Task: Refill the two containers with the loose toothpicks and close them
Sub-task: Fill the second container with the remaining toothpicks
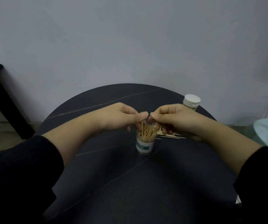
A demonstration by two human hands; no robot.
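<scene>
Left hand [122,115], right hand [175,118]: each grip pinches toothpicks [146,132], open container [144,144] directly below.

An open clear plastic cylindrical container [145,143] stands upright near the middle of the round dark stone-topped table [114,175], with thin wooden toothpicks [147,132] standing in it. The left hand [122,116] and right hand [175,118] meet just above its mouth, each pinching some of them. Loose wooden toothpicks [170,136] lie just right of it, under the right hand. A white-capped clear plastic container [191,101] stands behind, by the far right rim.
</scene>
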